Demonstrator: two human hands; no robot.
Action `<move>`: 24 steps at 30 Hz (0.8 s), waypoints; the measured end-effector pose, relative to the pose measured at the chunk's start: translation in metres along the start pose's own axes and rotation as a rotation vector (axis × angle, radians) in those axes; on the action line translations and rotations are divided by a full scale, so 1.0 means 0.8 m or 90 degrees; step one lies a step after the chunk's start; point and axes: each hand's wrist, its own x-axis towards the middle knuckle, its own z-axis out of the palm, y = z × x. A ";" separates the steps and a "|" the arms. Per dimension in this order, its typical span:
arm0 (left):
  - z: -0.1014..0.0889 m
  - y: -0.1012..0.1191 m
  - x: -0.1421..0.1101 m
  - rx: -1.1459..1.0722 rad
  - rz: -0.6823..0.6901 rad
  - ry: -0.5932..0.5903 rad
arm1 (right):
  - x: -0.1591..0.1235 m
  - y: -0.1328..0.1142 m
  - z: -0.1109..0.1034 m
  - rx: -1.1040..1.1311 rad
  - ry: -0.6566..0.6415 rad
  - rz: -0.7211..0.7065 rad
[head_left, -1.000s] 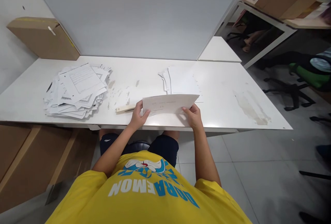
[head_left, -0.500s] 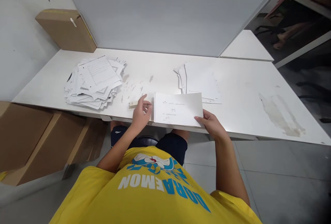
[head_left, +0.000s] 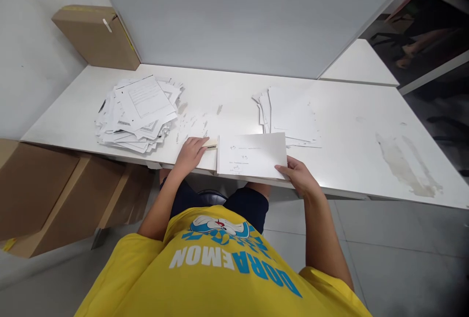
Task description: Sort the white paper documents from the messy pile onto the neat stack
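A folded white sheet (head_left: 252, 155) with faint print lies at the near edge of the white table (head_left: 348, 126). My right hand (head_left: 298, 176) pinches its lower right corner. My left hand (head_left: 189, 153) rests on the table left of the sheet, fingers curled over a small cream-coloured stapler-like tool (head_left: 210, 144); only the tool's right end shows. A neat stack of white sheets (head_left: 289, 116) lies just beyond the folded sheet. A messy heap of printed papers (head_left: 137, 114) sits at the left.
A brown cardboard box (head_left: 95, 37) stands at the table's back left corner against a grey partition. More cardboard boxes (head_left: 47, 190) sit on the floor at the left. Small paper scraps (head_left: 192, 121) dot the table's middle. A stain (head_left: 406, 165) marks the table's right side.
My left hand let go of the sheet's left edge and moved left onto the small cream tool. The sheet, earlier held up by both hands, now lies flat under my right hand.
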 end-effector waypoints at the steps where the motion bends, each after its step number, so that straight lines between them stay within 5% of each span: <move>1: 0.000 0.000 0.000 -0.007 -0.006 0.000 | -0.001 0.001 -0.001 0.004 -0.004 -0.003; 10: -0.003 0.001 -0.004 -0.052 -0.051 -0.015 | -0.006 -0.006 0.005 -0.102 0.005 -0.017; 24: 0.006 -0.008 0.001 0.019 0.061 0.002 | -0.003 -0.014 0.010 -0.182 -0.035 -0.020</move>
